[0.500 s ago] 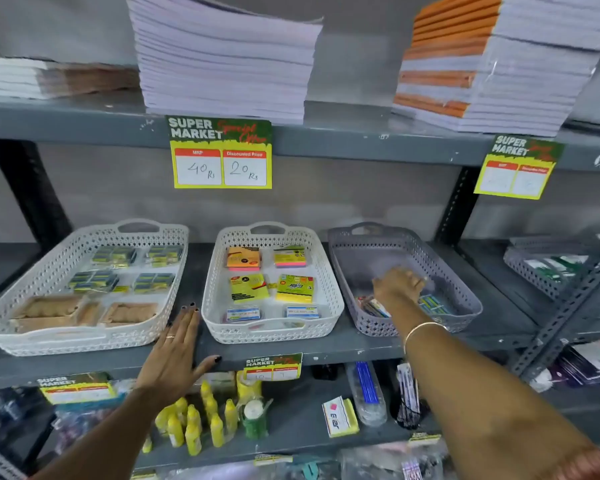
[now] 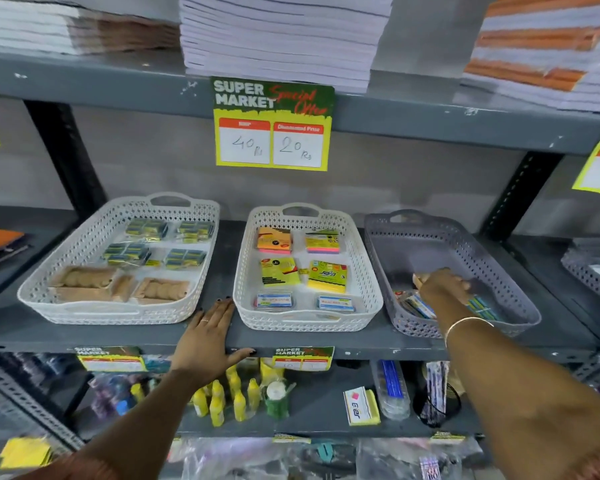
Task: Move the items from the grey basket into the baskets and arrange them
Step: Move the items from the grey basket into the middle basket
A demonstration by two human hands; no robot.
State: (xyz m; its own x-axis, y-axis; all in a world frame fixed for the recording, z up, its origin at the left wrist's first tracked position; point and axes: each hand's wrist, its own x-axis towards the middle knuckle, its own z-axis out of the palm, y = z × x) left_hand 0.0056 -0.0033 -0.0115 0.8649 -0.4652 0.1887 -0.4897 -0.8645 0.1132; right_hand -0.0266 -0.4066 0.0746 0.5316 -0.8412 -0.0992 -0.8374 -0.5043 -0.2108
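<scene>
Left: white perforated plastic basket (image 2: 84, 251) on the grey metal shelf (image 2: 222, 336), holding green-blue packets and brown ones. My left hand (image 2: 207, 339) lies flat on the shelf edge, fingers together, thumb spread, empty, between that basket and the middle white perforated plastic basket (image 2: 362, 271) of sticky-note pads. Right: grey perforated plastic basket (image 2: 499, 268); a few small colourful packets (image 2: 418, 304) lie at its near end. My right hand (image 2: 442, 284) is down on them; can't tell if it's gripping anything.
</scene>
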